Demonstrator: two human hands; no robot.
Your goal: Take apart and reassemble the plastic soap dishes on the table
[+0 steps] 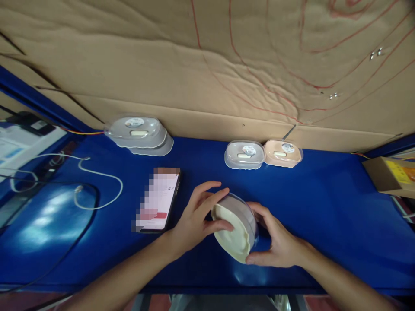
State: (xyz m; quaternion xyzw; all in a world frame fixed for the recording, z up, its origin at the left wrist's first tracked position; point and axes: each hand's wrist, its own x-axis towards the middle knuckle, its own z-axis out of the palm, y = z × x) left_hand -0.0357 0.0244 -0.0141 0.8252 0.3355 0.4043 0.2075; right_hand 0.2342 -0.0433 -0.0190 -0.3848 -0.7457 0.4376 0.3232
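Note:
A small oval soap box (231, 242) with a cream base and a clear lid is held tilted on its side above the blue table (327, 224), its underside facing me. My left hand (197, 216) grips it from the left, thumb pressed on the cream base and fingers over the upper edge. From the right, my right hand (279, 242) closes round it, with the thumb at the base's lower rim and fingers behind the lid. The lid is mostly hidden behind the base.
Stacked grey boxes (151, 147) stand at the back left. A grey-white box (238, 162) and a peach box (280, 160) sit at the back right. A phone (158, 201) lies left of my hands. A white cable (110, 175) loops further left. A cardboard box (382, 172) stands far right.

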